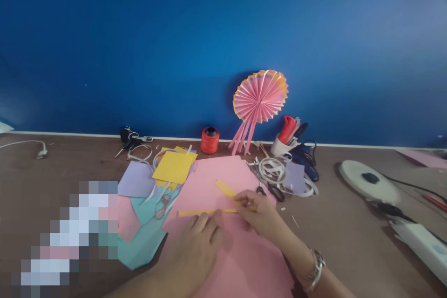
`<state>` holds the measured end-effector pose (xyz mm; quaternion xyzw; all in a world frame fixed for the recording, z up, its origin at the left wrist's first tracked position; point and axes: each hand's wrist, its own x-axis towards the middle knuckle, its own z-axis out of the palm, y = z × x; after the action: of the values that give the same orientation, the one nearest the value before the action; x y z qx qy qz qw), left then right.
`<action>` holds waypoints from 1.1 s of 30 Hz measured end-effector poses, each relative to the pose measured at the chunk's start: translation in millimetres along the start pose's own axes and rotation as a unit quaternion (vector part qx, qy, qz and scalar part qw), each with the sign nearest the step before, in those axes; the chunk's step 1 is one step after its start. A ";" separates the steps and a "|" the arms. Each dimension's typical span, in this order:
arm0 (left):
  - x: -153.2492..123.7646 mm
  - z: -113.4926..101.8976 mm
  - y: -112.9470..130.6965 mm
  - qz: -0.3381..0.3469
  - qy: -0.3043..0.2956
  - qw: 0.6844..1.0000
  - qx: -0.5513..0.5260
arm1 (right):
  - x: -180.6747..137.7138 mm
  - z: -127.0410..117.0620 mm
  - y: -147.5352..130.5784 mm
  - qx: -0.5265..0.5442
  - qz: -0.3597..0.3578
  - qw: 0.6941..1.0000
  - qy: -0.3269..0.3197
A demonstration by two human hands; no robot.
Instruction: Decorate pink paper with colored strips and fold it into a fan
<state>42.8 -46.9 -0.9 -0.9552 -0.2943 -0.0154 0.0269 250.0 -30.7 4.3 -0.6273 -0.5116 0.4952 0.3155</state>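
Pink paper sheets (216, 172) lie in front of me on the table. Across them runs a narrow yellow paper strip (186, 213). My left hand (200, 242) rests palm down, its fingers stretched out flat along the near edge of that strip. My right hand (258, 212) is closed in a pinch on a wider yellow paper strip (225, 188), which slants up to the left from the fingers. Part of both strips is hidden under the right fingers. Black-handled scissors (275, 193) lie on the pink paper beyond my right hand.
Yellow squares (173, 167), purple paper (136, 179) and red-handled scissors (162, 206) are at left. A pleated pink rosette (260, 98) leans on the wall near red twine (210, 141). White strip coils (272, 170), a cup (279, 145) and a white power strip (419, 242) sit right.
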 end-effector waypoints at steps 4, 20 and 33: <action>0.0 3.7 0.5 -0.012 -0.003 1.000 0.005 | -6.2 0.8 -11.3 -0.075 0.015 0.997 0.019; 1.6 2.9 -0.4 -0.020 -0.033 0.999 -0.006 | -20.4 11.0 -29.7 -0.280 -0.131 0.949 0.052; 5.0 -7.6 0.6 -0.014 -0.057 0.998 -0.019 | -20.3 10.7 -30.8 -0.361 -0.082 0.927 0.060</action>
<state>47.1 -45.0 6.9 -0.9508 -0.3081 0.0332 -0.0082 230.0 -42.7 34.8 -0.6830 -0.6858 0.2109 0.1368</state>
